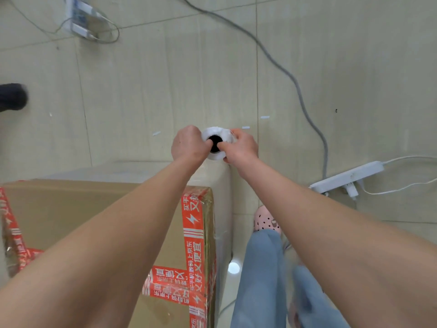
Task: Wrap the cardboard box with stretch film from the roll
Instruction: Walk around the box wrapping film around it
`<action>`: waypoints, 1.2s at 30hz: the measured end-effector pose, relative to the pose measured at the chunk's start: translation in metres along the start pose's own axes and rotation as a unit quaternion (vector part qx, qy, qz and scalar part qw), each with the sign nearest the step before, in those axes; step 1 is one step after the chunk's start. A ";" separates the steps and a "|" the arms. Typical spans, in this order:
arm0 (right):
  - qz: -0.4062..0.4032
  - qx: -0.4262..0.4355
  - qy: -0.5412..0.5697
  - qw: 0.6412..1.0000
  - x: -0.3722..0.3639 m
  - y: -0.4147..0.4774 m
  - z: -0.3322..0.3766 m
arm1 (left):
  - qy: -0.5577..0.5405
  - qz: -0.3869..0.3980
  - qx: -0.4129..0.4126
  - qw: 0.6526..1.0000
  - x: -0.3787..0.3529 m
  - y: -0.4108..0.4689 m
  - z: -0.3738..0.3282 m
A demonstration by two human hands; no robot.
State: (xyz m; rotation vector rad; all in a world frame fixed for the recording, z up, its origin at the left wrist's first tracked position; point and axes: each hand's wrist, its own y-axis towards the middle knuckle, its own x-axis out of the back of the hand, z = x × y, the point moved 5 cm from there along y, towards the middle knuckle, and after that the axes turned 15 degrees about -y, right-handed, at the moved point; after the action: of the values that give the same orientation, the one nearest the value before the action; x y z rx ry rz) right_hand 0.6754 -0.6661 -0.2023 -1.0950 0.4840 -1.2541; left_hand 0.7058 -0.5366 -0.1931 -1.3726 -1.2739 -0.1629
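Note:
A brown cardboard box [71, 214] with red printed tape stands on the floor at the lower left. Beyond its far right corner I hold the stretch film roll [214, 133] upright, seen end-on, white with a dark core hole. My left hand [188, 144] grips its left side and my right hand [241, 146] its right, thumbs at the core. A sheet of clear film [222, 197] runs from the roll down along the box's right side.
A grey cable [295, 81] crosses the tiled floor to a white power strip [347, 177] at the right. My pink shoe [266, 220] and blue trouser legs are beside the box. A device with wires [82, 17] lies top left, a dark shoe [11, 97] at the left edge.

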 end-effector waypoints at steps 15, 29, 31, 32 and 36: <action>0.038 -0.007 -0.067 0.997 -0.022 0.002 0.011 | -0.001 0.067 -0.033 0.997 0.006 -0.004 0.009; 0.111 0.042 -0.341 0.932 -0.028 0.021 0.073 | -0.016 0.097 0.061 0.993 0.024 0.023 0.010; 0.123 0.046 -0.363 0.923 -0.034 0.020 0.078 | -0.021 0.096 0.076 0.992 0.027 0.025 0.016; 0.131 0.049 -0.377 0.916 -0.037 0.020 0.083 | -0.030 0.093 0.086 0.991 0.028 0.026 0.020; 0.148 0.082 -0.432 0.886 -0.050 0.019 0.101 | -0.065 0.088 0.139 0.984 0.029 0.027 0.036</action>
State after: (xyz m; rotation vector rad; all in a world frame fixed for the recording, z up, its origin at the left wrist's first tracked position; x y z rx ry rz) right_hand 0.7513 -0.5829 -0.1864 -1.2516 -0.1406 -0.4354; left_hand 0.7167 -0.4844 -0.1995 -1.2610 -1.2225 0.2231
